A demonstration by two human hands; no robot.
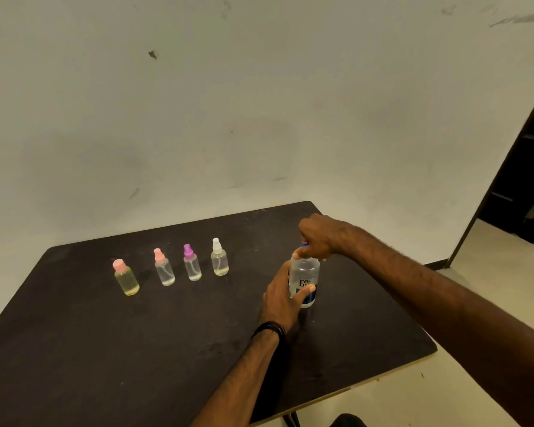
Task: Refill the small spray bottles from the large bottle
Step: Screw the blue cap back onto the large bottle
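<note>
Head view: left hand (279, 298) grips large bottle (304, 272) body upright on table (167, 334); right hand (316, 237) pinches its blue cap (304, 245).

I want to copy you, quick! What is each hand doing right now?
Left hand: holds the big bottle by its body.
Right hand: fingers curled round the blue cap.
</note>
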